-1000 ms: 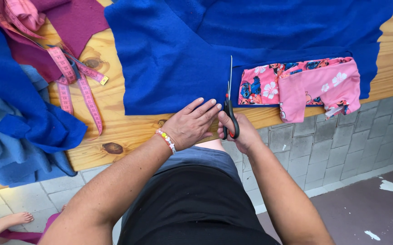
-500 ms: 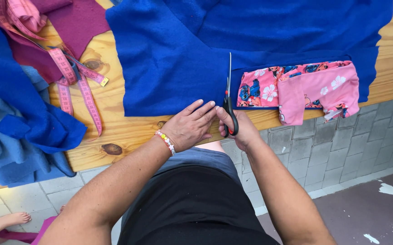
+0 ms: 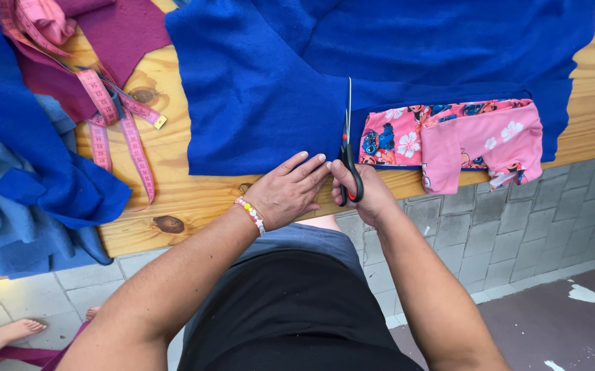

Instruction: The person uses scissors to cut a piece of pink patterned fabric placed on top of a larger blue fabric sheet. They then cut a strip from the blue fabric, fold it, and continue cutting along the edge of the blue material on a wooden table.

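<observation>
Right hand (image 3: 369, 192) wrapped through the black handles of steel-bladed scissors (image 3: 347, 148), blades pointing away, slicing up into the thick royal-blue fleece fabric (image 3: 270, 89) — spread across the pale wooden table (image 3: 187, 199). Left hand (image 3: 287, 191) flat, fingers together, pressing the fleece edge down just beside the scissors; beaded bracelet (image 3: 250, 215) at the wrist. Just right of the blades, pink flower-printed garment (image 3: 476, 141) lying on the fleece, overhanging the table edge. Off to the left — pink measuring tape (image 3: 122, 127) draped over maroon cloth (image 3: 115, 31).
</observation>
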